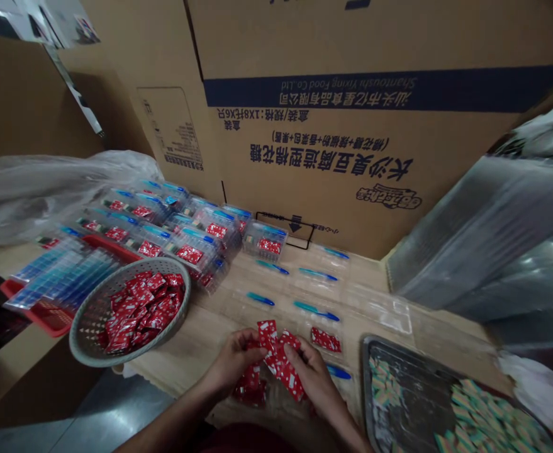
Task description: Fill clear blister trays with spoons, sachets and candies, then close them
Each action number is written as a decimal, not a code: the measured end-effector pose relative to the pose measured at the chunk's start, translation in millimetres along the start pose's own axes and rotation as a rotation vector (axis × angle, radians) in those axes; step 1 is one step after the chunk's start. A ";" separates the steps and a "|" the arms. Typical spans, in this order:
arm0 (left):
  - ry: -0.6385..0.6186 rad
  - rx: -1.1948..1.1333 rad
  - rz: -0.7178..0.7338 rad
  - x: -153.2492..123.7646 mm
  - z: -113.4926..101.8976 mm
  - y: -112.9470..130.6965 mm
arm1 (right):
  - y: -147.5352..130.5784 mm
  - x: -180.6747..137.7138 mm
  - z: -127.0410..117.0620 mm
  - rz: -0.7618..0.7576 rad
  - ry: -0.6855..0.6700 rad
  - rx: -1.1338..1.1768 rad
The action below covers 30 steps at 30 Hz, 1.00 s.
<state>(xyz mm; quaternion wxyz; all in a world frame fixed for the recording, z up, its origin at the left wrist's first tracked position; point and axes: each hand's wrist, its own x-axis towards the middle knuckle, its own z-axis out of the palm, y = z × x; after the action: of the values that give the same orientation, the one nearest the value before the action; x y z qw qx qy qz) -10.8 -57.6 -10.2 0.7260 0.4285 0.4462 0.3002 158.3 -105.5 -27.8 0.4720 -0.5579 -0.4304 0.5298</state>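
Observation:
My left hand (235,360) pinches small red sachets with white marks (267,335). My right hand (310,371) has its fingers closed on another red sachet (291,376), and the two hands nearly meet above the table. More red sachets (250,387) lie under my left hand. Just beyond the right hand, one red sachet (326,340) rests in a clear plastic tray. Slim blue plastic pieces (316,311) lie in the clear trays in front of me. A grey woven basket (80,327) to the left holds a heap of red sachets (144,308).
Filled clear boxes (190,248) are stacked at the back left. A red basket (52,319) carries blue plastic packs (75,270). At right is a dark tray (418,358) of multicoloured pieces (488,415). A large carton (323,38) stands behind, beside clear plastic packaging (474,226).

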 end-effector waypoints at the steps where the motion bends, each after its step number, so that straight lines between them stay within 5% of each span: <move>1: 0.022 0.136 0.051 3.2 -7.0 5.9 | 0.6 1.6 0.2 0.007 0.019 -0.008; 5: 0.187 1.001 0.248 17.3 -25.7 30.7 | 3.0 2.4 -8.6 0.007 0.089 -0.028; 7: 0.133 1.367 0.254 23.1 -28.3 36.4 | 3.8 -0.3 -16.2 0.008 0.116 -0.014; 10: -0.030 1.562 0.251 28.7 -31.2 32.3 | 5.3 -6.1 -27.6 0.027 0.167 0.012; 14: -0.043 1.391 0.359 31.5 -36.7 21.0 | 7.5 -10.2 -35.5 0.053 0.176 0.046; 17: -0.009 1.030 0.403 29.4 -26.4 19.2 | 5.1 -6.0 -31.2 0.034 0.122 0.019; 24: -0.206 0.112 -0.043 23.5 23.4 17.2 | -9.4 1.8 -19.1 -0.087 -0.035 -0.025; 30: -0.192 -0.005 -0.151 35.2 26.7 21.3 | -8.2 -17.5 -38.9 0.017 -0.146 0.087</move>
<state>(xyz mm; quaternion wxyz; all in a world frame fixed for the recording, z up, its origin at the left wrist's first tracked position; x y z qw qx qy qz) 27.1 -28.6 1.2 0.7870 0.4187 0.4049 0.2034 196.0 -123.9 -16.9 0.4588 -0.5003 -0.4355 0.5912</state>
